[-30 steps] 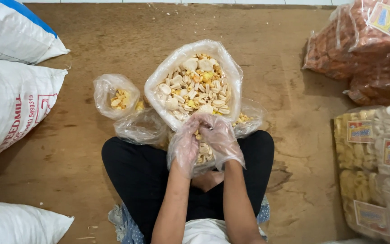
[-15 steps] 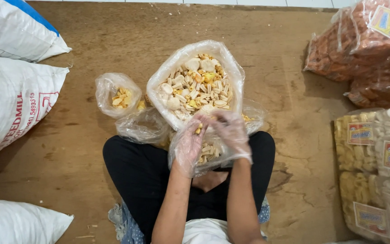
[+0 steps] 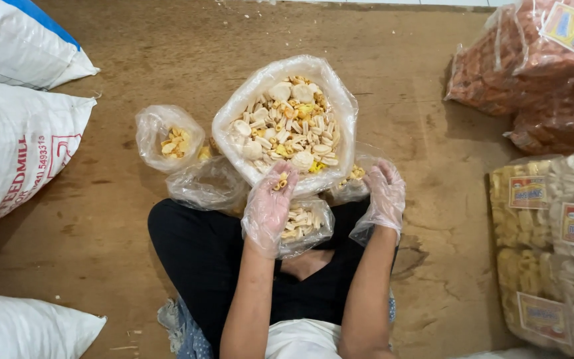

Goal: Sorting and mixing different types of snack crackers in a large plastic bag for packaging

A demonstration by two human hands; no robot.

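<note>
My left hand (image 3: 268,207), clear-gloved, pinches few yellow crackers above small clear plastic bag (image 3: 305,225), frame centre, just right of it. Right hand (image 3: 385,194) open, beside big cracker-filled bag (image 3: 287,119).

Soft, even light falls from above, leaving the brown floor (image 3: 134,53) evenly lit, with only faint shadows beside the white sacks (image 3: 14,146) well left of the fingers. Mild glare sits on the clear plastic of the big bag (image 3: 287,73) just beyond the fingertips and on the packets (image 3: 553,219) far to their right. The centre is fairly sharp, while the edges look slightly stretched and softer.
</note>
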